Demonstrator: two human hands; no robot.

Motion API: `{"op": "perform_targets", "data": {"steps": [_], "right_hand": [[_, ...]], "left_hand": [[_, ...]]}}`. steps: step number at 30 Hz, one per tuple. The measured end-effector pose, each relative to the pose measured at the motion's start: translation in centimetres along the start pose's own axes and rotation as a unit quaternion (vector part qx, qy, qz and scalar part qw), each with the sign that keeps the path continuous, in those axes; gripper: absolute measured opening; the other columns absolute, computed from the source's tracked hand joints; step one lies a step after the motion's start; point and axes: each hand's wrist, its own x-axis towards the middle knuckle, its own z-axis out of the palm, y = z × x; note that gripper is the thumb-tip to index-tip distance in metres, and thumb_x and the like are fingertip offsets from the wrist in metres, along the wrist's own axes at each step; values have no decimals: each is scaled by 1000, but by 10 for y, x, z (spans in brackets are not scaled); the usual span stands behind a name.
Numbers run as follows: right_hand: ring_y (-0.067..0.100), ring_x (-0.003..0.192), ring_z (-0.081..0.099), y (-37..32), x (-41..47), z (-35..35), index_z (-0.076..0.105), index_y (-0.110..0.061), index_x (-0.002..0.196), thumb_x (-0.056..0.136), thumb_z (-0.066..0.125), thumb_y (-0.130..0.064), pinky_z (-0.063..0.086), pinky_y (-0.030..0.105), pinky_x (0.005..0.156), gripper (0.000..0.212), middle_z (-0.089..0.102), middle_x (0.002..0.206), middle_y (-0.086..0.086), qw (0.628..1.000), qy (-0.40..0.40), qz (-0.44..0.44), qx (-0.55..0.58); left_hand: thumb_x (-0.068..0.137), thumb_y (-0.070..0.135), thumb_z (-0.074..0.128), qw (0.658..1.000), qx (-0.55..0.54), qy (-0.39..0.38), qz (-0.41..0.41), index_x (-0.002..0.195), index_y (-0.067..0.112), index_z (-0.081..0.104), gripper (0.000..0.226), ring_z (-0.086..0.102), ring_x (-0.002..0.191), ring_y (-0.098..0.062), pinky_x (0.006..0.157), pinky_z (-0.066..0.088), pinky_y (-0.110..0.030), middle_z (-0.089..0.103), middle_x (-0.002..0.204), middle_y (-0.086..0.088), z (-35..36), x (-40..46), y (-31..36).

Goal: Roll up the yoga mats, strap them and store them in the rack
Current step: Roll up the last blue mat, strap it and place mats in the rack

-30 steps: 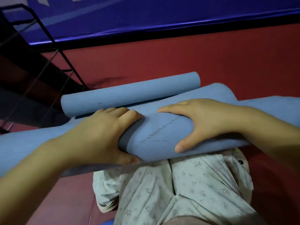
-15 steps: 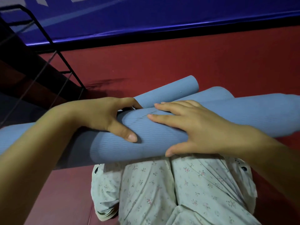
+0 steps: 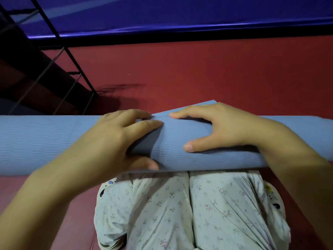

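Nearest, at 6 o'clock: knees in pale floral trousers point(image 3: 180, 210), kneeling on red floor padding point(image 3: 198, 73). Dark-spotted pale cloth visible at both outer edges of the knees; item not identifiable.

Just beyond knees, centre of view: blue yoga mat point(image 3: 36, 141), rolled into a long tube lying crosswise, 9 o'clock to 3 o'clock, both ends running out of view. Near edge of roll touching the knees. Ribbed texture on outer surface. A seam or loose edge of the mat runs across the roll between the two hands.

Left hand point(image 3: 111, 141) at roughly 9 o'clock of centre: laid over the top of the roll, fingers spread toward 2 o'clock, thumb pressed at the near lower side. Grasping the mat, palm down.

Right hand point(image 3: 225, 127) at roughly 2 o'clock of centre: arched over the roll, fingertips at the far upper edge, thumb on the near face pointing to 9 o'clock. Also gripping the mat.

Behind the hands, a second blue corner point(image 3: 203, 105) peeks above the roll at 12 o'clock; unclear whether same mat or another.

Farther, at 10 o'clock: black metal rack point(image 3: 72, 56), slanted bars and thin wires, standing on the red floor.

Farthest, 12 o'clock: blue wall padding point(image 3: 180, 13) above a black strip.
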Motion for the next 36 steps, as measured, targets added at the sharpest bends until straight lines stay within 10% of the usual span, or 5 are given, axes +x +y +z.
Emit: {"op": "perform_targets", "data": {"steps": [9,14,21,27,36], "right_hand": [[-17,113,41,19,25,-15,45,-60,122,59,49,-81,33,17,100,66,46,110,-44,999,-17,35,-8],[-2,120,44,21,13,-2,49,-40,133,86,39,-60,36,26,103,51,51,130,-20,990,113,-39,-79],[22,130,41,22,12,25,36,-31,142,69,39,-79,27,37,105,87,43,143,2,960,127,-4,-249],[13,131,34,28,24,13,26,-42,142,62,43,-83,23,31,101,92,36,144,-11,972,90,30,-213],[11,117,45,38,48,-11,29,-48,136,69,60,-71,35,32,94,77,47,129,-15,990,27,39,-131]], "left_hand": [[54,88,50,979,-142,-112,-96,124,57,43,77,49,109,6,91,41,-14,48,120,28,-4,36,-30],[53,83,59,957,-211,-156,-127,119,58,50,71,51,111,10,97,43,-23,54,118,32,-2,57,-48],[64,67,72,919,-283,-222,-163,112,47,62,54,60,100,8,93,43,-22,64,109,29,-2,89,-69],[69,72,59,953,-210,-141,-164,110,44,62,49,58,98,9,83,42,-9,65,106,25,5,85,-66],[60,70,67,991,134,1,-15,140,12,40,103,48,125,-32,102,38,-53,48,139,-12,40,41,-48]]}}
